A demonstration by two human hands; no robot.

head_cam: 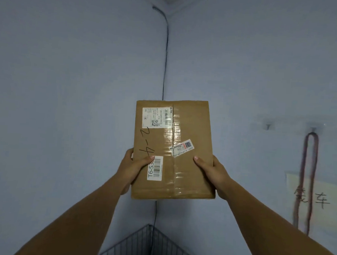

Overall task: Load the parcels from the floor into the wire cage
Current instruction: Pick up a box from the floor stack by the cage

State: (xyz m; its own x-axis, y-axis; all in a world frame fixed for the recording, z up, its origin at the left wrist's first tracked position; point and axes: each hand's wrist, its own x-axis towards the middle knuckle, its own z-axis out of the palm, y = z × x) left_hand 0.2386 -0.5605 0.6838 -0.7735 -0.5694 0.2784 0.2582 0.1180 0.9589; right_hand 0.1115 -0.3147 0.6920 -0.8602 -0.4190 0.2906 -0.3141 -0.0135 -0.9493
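Your left hand [130, 165] and right hand [212, 172] each grip a side of the cardboard box [173, 149], thumbs on top, at frame centre. The wire cage [152, 246] corner sits below it at bottom centre.

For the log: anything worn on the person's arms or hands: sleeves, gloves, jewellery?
Nothing shows. The left hand and right hand are ungloved, no rings visible; the left forearm and right forearm are bare to the frame edge, without sleeves, watch or bands.
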